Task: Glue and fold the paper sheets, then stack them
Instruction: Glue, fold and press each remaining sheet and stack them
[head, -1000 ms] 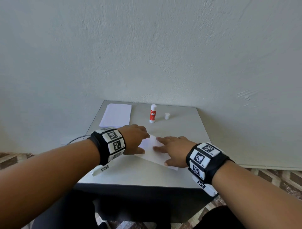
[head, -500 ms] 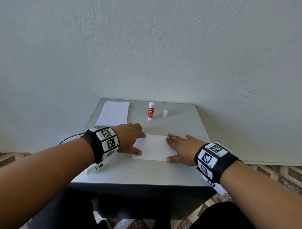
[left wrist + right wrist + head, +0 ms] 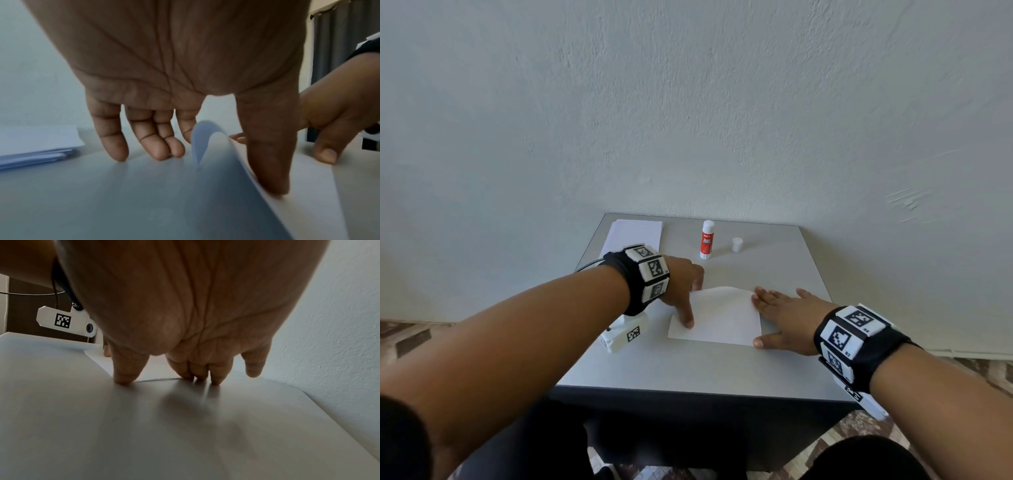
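White paper sheet (image 3: 717, 317) lies near-centre on the grey table (image 3: 688, 363), its far edge bowed up. I see my left hand (image 3: 681, 286) with thumb pressing the sheet's left part, fingers loosely extended onto the table. My right hand (image 3: 787, 318) lies flat, fingers straight at the right edge. Paper stack (image 3: 635, 234) far left; glue stick (image 3: 707, 240) and cap (image 3: 737, 244) far centre

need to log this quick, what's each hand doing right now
Left hand: open, thumb pressing the folded sheet.
Right hand: open, flat, fingertips on the sheet's right edge.
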